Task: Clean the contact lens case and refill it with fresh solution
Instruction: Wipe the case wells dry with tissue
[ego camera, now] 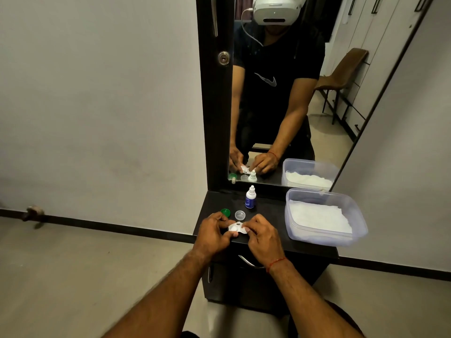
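Two hands, left [211, 232] and right [261, 236], pinch white contact lens case [236, 228] between fingertips above dark dresser top [266, 215] (near front edge). Beyond: green cap [225, 212], clear cap [240, 214], upright solution bottle [250, 197]. Right: plastic tub [351, 211] with white tissue. Mirror [292, 93] behind.

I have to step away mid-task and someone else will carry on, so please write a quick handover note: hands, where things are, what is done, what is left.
Left hand and right hand: both pinch the white lens case just above the dark table's front edge.
Green cap and clear cap: off, lying on the table behind the case.
Solution bottle: upright near the mirror, cap on.
Plastic tub with white tissue: on the right.
Done: case opened.
Left: whether the wells are clean or dry cannot be seen; likely wipe them, refill, then screw both caps on.
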